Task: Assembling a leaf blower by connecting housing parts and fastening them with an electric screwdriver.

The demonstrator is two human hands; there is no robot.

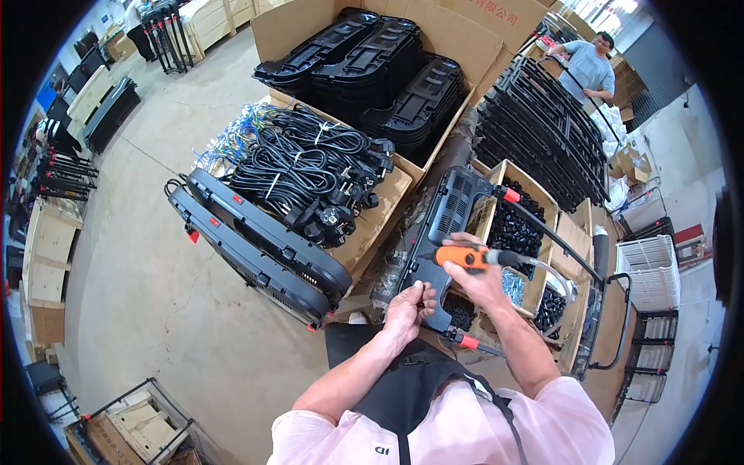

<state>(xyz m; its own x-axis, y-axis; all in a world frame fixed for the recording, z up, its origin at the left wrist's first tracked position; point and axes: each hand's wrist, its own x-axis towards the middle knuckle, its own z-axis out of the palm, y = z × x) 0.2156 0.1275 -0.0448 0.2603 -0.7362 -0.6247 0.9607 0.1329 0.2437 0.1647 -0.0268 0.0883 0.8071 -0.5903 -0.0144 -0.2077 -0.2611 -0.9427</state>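
The right hand (474, 273) was closed around an orange electric screwdriver (463, 256), its tip pointed down at a black plastic panel (443, 225) that lay tilted across the near edge of a divided cardboard box (542, 203). The left hand (408, 308) was pinched shut at the panel's lower end, its fingertips (422, 291) together over something too small to make out, perhaps a fastener. Judging from this, the fastening on this panel looked under way rather than finished: the driver sat against the lower half, and whether any screws were already seated could not be told. Small black parts (510, 231) filled the compartments of the box beneath the panel, so plenty of stock seemed to remain. To the left, two assembled black units (260, 252) stood on edge against a carton carrying bundled black power cords (310, 170). Further back, stacked black shells (372, 66) filled a large open carton, and a stack of black frames (542, 132) stood at the far right, where another person (589, 66) was working.
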